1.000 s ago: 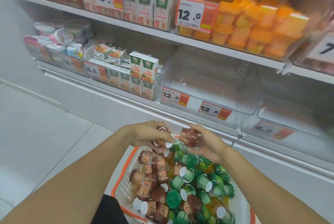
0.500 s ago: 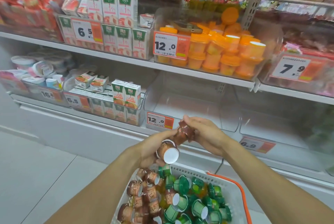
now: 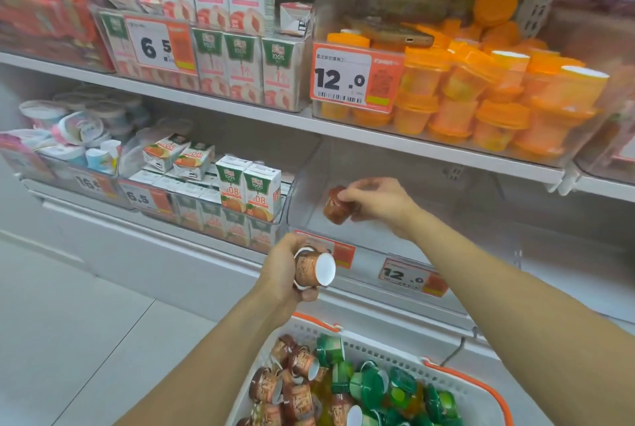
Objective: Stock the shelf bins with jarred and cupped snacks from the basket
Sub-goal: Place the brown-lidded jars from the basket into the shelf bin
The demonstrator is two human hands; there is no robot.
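- Head view shows the right hand (image 3: 376, 200) reaching into the clear lower shelf bin (image 3: 405, 236), its fingers pinching a small brown snack cup (image 3: 338, 206) that hangs tilted above the bin floor, not yet set down.
- The left hand (image 3: 287, 272) waits lower, in front of the bin's price tags, fingers curled round another brown cup (image 3: 314, 269) held sideways with its white base facing the camera; a second cup may sit behind it in the palm, though I cannot tell.
- The white basket (image 3: 388, 353) with orange handles sits below, heaped with more brown cups (image 3: 295, 388) on its left and green cups (image 3: 381, 388) on its right, all lying at random angles.
- Handling, as a judgement: these cups look like light, thin moulded plastic with film or snap lids, stiff enough to keep shape but likely to dent under a hard squeeze.
- Their glossy tapered walls could slip, so the safest hold is round the body near the wider rim, thumb opposite the fingers, rather than by the lid edge.
- Being light and narrow at the base, they would probably topple or roll if dropped into the smooth bin, so each wants setting down upright against the bin wall.
- Juice cartons (image 3: 247, 193) fill the neighbouring bin to the left, and orange cups (image 3: 481, 106) fill the bin on the shelf above.
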